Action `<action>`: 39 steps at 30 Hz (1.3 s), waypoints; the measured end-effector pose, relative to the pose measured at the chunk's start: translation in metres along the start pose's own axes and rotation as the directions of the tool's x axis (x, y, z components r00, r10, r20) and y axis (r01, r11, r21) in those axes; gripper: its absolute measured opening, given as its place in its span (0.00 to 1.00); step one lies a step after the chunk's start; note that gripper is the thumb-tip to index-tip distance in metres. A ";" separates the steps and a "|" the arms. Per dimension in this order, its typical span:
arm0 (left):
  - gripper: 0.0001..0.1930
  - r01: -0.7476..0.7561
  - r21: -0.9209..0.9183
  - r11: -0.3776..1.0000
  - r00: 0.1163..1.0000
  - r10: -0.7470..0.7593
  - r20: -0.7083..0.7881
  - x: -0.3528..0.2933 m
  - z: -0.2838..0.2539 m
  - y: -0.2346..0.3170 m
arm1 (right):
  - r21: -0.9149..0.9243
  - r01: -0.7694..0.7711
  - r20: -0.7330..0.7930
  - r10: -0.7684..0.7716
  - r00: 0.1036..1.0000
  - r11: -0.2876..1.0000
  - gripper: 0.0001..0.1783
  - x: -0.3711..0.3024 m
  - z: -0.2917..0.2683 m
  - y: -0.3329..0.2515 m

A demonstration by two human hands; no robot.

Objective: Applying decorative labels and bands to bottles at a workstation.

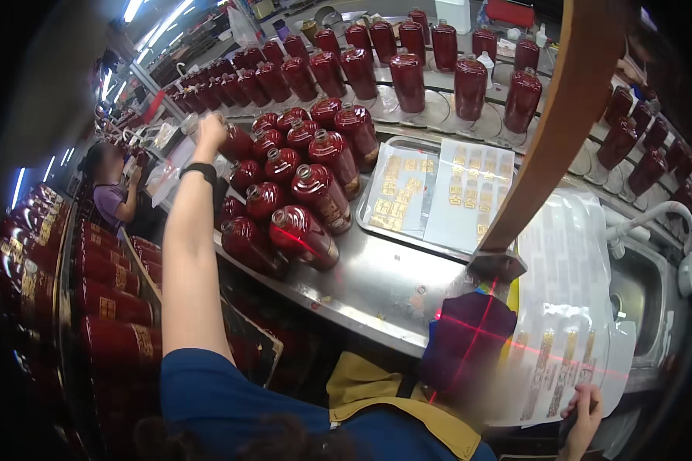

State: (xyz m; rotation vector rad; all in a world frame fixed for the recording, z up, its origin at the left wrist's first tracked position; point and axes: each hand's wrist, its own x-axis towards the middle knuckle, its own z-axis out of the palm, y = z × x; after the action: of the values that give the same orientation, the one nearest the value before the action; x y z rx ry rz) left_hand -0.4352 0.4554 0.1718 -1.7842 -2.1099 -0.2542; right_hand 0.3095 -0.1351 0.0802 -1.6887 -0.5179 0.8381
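Observation:
My left arm reaches out to the far left, and my left hand point(211, 132) is closed round the neck end of a glossy dark red bottle point(237, 144). Beside it on the metal bench stands a tight cluster of similar red bottles point(282, 164), some with gold decoration. My right hand point(586, 415) is at the lower right, fingers bent together at the edge of a sheet with gold decal strips point(565, 369). Whatever lies between those fingers is too small to make out.
A metal tray point(388, 184) with gold decals and a white decal sheet point(469, 192) lie past a brown upright post point(553, 131). Red bottles ride a curved conveyor point(430, 107) behind. A sink point(638, 300) with a tap is right; racked bottles point(115, 307) and another person point(111, 188) are left.

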 end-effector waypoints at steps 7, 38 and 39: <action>0.16 0.090 -0.182 0.979 0.936 -0.145 -0.320 0.020 -0.145 0.041 | 0.022 0.083 0.326 -0.086 0.942 0.996 0.08 0.022 0.071 -0.028; 0.21 -0.149 -0.987 0.055 0.790 0.607 -0.085 -0.370 -0.140 0.376 | -0.055 -0.123 0.810 0.117 0.574 0.991 0.31 0.032 0.178 -0.029; 0.22 -0.064 -0.998 -0.008 0.811 0.582 -0.056 -0.383 -0.132 0.374 | -0.047 -0.151 0.785 0.130 0.605 0.987 0.31 0.040 0.180 -0.029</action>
State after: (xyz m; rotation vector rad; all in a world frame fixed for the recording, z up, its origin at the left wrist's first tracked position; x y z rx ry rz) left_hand 0.0027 0.1270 0.1090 -3.3026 -1.4647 -1.7499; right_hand 0.2017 0.0172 0.0751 -1.2649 -0.9698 1.7273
